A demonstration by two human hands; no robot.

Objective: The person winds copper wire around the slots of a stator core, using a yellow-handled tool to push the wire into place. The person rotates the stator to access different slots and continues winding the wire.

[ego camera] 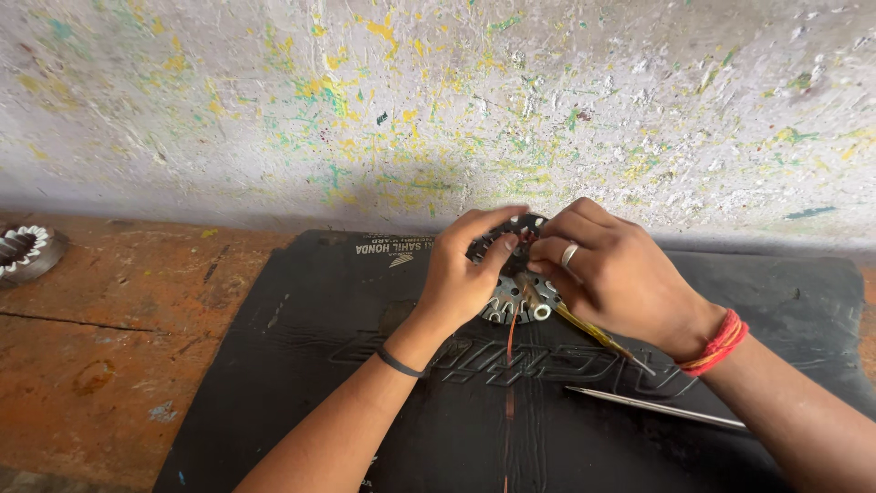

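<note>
Both hands, left hand [461, 274] and right hand [610, 274], pinch the bare stator core [513, 297]; copper wire [511, 336] seems only started, most slots unwound.

Left hand [465, 274] and right hand [611, 274] both grip a round, slotted grey metal stator core [516, 297] on a black rubber mat [301, 365]. Thin steel needle [657, 407] lies just beside the right forearm.
</note>
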